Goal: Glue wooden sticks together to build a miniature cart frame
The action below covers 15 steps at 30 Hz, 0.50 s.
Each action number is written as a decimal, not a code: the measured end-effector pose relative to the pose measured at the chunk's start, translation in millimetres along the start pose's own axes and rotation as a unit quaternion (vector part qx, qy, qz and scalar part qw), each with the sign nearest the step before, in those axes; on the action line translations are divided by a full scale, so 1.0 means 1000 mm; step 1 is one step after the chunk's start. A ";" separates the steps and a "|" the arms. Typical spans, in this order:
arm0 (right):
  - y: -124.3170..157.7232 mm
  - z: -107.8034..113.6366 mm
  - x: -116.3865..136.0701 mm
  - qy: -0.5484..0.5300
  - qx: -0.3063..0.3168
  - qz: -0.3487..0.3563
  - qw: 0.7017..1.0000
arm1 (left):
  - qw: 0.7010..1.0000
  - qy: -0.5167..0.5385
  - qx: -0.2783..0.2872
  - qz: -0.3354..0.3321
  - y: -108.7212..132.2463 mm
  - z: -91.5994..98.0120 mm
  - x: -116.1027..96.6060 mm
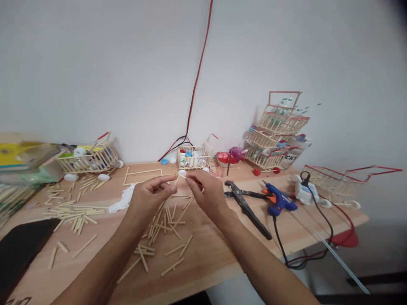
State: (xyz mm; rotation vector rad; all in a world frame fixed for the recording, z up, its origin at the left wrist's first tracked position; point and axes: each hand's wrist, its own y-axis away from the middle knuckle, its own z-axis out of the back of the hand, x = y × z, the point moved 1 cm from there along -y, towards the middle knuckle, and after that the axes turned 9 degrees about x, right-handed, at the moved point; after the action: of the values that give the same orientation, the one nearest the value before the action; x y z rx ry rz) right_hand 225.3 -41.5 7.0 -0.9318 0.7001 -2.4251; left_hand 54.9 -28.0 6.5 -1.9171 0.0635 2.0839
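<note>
Over the middle of the wooden table (203, 271), my left hand (152, 195) pinches a thin wooden stick (177, 180), its fingers closed. My right hand (206, 190) is closed close beside it, fingertips near a small white cap (182, 173); what its fingers grip is too small to make out. Beneath and between the hands lie many loose cut sticks (171, 222). A rectangular stick frame (143, 172) rests behind my left hand. Just beyond the hands stands a small stick cart (193, 156) holding bottle caps.
Pliers (248, 209) and a blue glue gun (280, 201) with its cable lie at right. Stacked stick carts (276, 135) stand behind them. Another cart (89, 159), white tissue (122, 201) and a black object (25, 250) are at left. A red bowl (225, 158) sits near the wall.
</note>
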 end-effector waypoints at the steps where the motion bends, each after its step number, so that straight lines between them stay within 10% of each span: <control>1: 0.000 0.000 0.000 0.001 -0.001 0.002 1.000 | 1.000 -0.003 -0.004 0.001 0.000 0.000 0.000; 15: 0.001 0.000 0.001 0.009 -0.003 0.015 1.000 | 0.999 -0.013 -0.027 0.021 0.002 -0.002 -0.003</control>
State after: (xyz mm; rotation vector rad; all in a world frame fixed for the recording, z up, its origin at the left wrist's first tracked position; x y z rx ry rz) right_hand 224.9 -42.6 7.4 -0.8953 0.7224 -2.4094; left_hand 56.8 -31.2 8.9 -1.9347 0.0420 2.1591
